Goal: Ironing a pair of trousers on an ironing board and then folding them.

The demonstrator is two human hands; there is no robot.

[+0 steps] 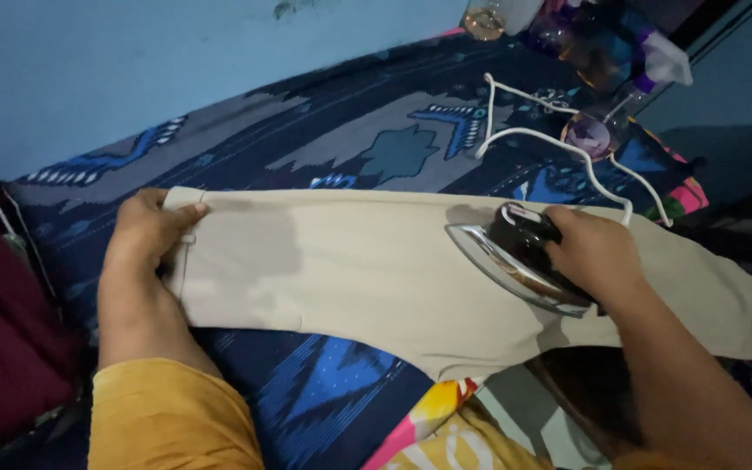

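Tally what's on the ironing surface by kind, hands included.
Hands: 2, left hand and right hand
Iron: 1
Beige garment: 1
White cord: 1
Spray bottle: 1
Patterned blue cloth: 1
Total: 7

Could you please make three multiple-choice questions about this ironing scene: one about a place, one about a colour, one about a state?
1. Where does the iron sit?
A. on the beige garment
B. on the floor
C. on the maroon cloth

2. What colour is the iron's cord?
A. black
B. white
C. red

3. What is the left hand doing?
A. hanging free in the air
B. holding a bottle
C. pressing down the garment's end

Answers: 1 A, its soleplate rests on the fabric under the right hand. 2 B, a white loop lies on the patterned blue cloth. 3 C, the fingers lie on the fabric's edge.
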